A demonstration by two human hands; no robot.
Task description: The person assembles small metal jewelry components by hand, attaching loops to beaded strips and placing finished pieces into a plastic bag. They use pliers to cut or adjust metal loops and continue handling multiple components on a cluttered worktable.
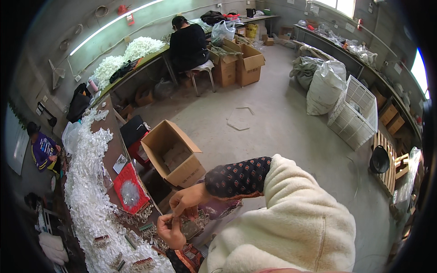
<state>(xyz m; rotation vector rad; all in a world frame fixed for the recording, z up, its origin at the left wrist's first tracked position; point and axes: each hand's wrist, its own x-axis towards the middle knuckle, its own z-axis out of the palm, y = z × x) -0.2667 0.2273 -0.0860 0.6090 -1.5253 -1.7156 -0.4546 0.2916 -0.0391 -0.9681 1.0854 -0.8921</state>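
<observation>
Close together over the near table edge, my left hand and my right hand meet at the fingertips. Both are closed in a pinch; whatever lies between the fingers is too small to make out. Just below and beside them lie bunches of small beige looped pieces, some with green or dark red strips. To the left spreads a long heap of small white translucent plastic pieces. A red cloth on the table bears a pile of clear small bits.
An open cardboard box stands beside the table, beyond my right forearm. One person sits at a far bench with more white heaps; another person is at far left. White sacks and a white plastic crate stand at right.
</observation>
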